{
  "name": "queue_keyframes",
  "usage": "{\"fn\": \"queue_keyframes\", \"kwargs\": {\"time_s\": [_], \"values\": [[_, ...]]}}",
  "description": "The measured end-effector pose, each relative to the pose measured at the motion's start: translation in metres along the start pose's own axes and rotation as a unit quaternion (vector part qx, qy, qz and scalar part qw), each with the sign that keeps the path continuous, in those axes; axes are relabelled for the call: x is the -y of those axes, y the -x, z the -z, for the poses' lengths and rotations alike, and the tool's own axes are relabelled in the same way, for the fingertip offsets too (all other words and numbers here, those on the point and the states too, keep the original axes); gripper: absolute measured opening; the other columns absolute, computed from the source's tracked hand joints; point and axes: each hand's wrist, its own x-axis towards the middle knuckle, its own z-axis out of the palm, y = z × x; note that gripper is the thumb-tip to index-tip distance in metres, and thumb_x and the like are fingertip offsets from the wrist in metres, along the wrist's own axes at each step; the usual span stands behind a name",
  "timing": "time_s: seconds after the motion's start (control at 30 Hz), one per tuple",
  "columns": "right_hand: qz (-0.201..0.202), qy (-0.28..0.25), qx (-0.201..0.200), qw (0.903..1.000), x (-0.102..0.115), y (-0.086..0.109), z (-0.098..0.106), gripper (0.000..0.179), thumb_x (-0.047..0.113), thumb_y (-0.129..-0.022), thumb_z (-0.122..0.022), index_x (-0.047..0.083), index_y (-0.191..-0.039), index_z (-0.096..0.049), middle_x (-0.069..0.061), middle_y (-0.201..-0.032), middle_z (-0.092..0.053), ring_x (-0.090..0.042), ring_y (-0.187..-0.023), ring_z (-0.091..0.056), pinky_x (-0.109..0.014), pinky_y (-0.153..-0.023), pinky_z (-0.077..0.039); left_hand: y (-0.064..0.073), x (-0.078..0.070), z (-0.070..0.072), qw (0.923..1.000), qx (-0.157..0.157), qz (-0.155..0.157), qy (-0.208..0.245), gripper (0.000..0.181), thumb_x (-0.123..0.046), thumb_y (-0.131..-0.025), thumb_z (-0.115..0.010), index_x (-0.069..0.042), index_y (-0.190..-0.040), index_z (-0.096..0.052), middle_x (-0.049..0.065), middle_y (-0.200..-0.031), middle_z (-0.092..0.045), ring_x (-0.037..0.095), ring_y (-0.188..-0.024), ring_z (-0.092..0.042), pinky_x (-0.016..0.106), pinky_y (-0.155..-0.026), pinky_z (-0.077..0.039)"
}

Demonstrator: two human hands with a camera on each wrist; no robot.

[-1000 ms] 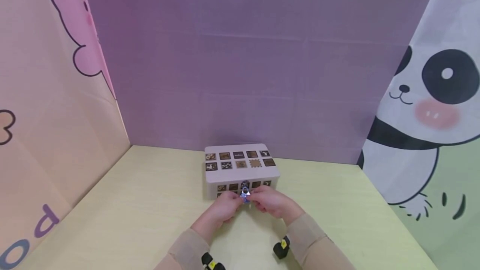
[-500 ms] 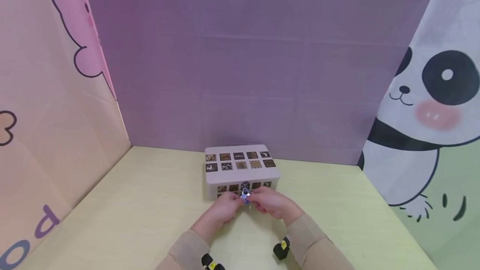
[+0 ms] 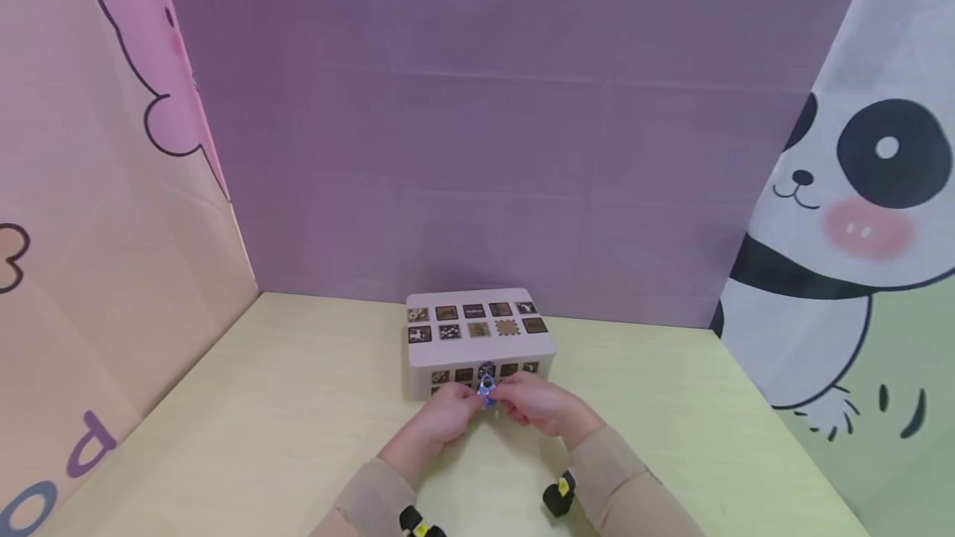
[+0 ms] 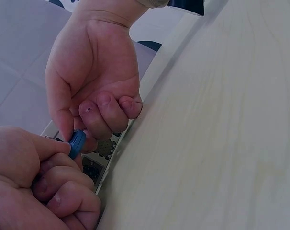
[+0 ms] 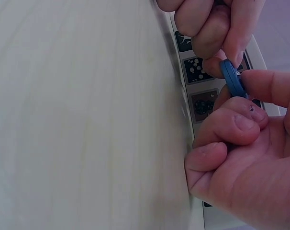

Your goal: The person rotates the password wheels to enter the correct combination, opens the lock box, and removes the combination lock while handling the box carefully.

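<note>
A small blue padlock (image 3: 487, 394) with a metal shackle hangs at the front latch of a white box (image 3: 477, 346). My left hand (image 3: 448, 414) pinches the padlock's body between thumb and forefinger from the left. From the right, my right hand (image 3: 539, 401) pinches it the same way. The blue rim of the padlock (image 4: 77, 143) shows between both sets of fingertips in the left wrist view. Its edge (image 5: 233, 79) appears again in the right wrist view. The other fingers of both hands are curled in. Fingertips cover most of the padlock's faces.
The box, printed with rows of dark square pictures, stands on a pale wooden table (image 3: 313, 404) near its back edge. Behind it rises a purple backdrop (image 3: 492, 147). A printed panel (image 3: 112, 272) borders the left, and a panda panel (image 3: 888, 330) the right.
Both hands stay pinching the padlock in nearly the same place. The head view has shifted very slightly.
</note>
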Motion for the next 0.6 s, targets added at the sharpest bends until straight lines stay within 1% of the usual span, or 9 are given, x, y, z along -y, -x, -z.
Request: {"fn": "queue_keyframes", "kwargs": {"time_s": [0.33,0.6], "values": [[-0.012,0.012,-0.007,0.9998,0.0023,0.0001,-0.0011,0.021,0.015,-0.100,-0.058,-0.002,-0.102,-0.069,0.002,-0.064,-0.044,-0.010,-0.053,-0.035,-0.022,-0.051,-0.027,0.0006,0.0002,-0.0006,1.0000,-0.002,-0.005,-0.005,0.022,-0.014,-0.103,-0.055,0.003,-0.098,-0.067,-0.008,-0.059,-0.039,0.005,-0.044,-0.030,0.020,-0.039,-0.026],[-0.007,0.006,-0.009,0.9999,0.0010,0.0004,-0.0002,0.023,0.017,-0.099,-0.060,-0.003,-0.104,-0.069,0.002,-0.064,-0.044,-0.010,-0.053,-0.035,-0.022,-0.051,-0.028,0.0024,-0.0010,0.0007,1.0000,-0.004,-0.005,-0.006,0.022,-0.014,-0.103,-0.054,0.003,-0.100,-0.067,-0.007,-0.059,-0.041,0.006,-0.044,-0.031,0.020,-0.040,-0.027]]}}
